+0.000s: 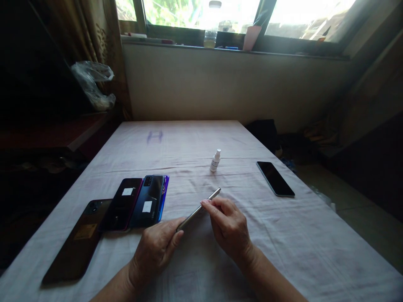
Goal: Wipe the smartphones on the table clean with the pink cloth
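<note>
Both hands hold a thin silver-edged phone (199, 208) edge-on above the white tablecloth (283, 235): the left hand (155, 249) grips its near end, the right hand (228, 226) pinches its upper edge. Left of the hands lie four dark phones (126, 209); beyond them stands a small white dropper bottle (215, 160).

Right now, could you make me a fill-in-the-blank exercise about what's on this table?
1. Both hands hold a thin ____ edge-on above the cloth.
2. The small white bottle stands ____ on the table.
3. The lone black phone lies to the person's ____.
4. The left hand is nearest the row of ____ lying back-up.

Missing words: phone; upright; right; phones
</note>
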Demonstrator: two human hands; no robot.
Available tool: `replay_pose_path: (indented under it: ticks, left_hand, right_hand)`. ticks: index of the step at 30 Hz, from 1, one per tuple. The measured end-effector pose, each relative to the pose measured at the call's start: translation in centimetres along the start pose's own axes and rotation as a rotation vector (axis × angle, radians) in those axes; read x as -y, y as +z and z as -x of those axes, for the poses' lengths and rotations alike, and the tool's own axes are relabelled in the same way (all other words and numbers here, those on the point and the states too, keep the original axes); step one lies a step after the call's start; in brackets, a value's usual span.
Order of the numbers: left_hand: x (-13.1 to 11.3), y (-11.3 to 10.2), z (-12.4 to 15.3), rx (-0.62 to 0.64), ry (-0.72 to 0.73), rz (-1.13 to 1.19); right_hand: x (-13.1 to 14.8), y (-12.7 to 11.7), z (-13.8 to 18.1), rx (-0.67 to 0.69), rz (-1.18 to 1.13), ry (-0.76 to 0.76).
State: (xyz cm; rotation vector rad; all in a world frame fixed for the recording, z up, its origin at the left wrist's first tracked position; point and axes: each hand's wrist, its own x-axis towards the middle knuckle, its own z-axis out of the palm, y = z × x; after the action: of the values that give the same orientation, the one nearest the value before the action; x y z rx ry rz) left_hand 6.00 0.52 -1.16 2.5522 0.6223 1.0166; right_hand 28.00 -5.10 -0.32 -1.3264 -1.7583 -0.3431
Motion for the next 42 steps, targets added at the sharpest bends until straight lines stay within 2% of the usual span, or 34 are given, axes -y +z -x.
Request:
replay_pose_path:
  ticks: [6, 14, 22, 32, 35, 40, 42]
  left_hand:
    - [-0.1, 0.5, -0.2, -0.003, -0.004, -0.037]
    - [-0.2, 0.3, -0.4, -0.012, 0.015, -0.03]
    - [0.0, 0.2, -0.1, -0.008, 0.003, -0.004]
    - [0.2, 0.2, -0.3, -0.036, 0.02, -0.019]
    - [0.2, 0.2, -0.2, -0.047, 0.027, -0.032]
    - [0.4, 0.1, -0.1, -0.049, 0.014, -0.036]
    - [0.4, 0.1, -0.1, -0.049, 0.009, -0.036]
  right_hand:
    - [1.5, 0.1, 0.0, 0.05, -0.04, -0.026]
    - [-1.5, -0.5, -0.1, -0.024, 0.092, 0.046]
    - [0.1, -0.2, -0.1, 0.016, 0.041, -0.013]
    - [-3.9, -0.4, 0.2, -0.042, 0.156, 0.11]
    - [-3.8, -0.3, 0.4, -0.059, 0.134, 0.132]
    - [-3.1, 0.0, 0.5, -0.04, 0.067, 0.088]
    - [-3.4, 0.0, 0.5, -0.039, 0.055, 0.124]
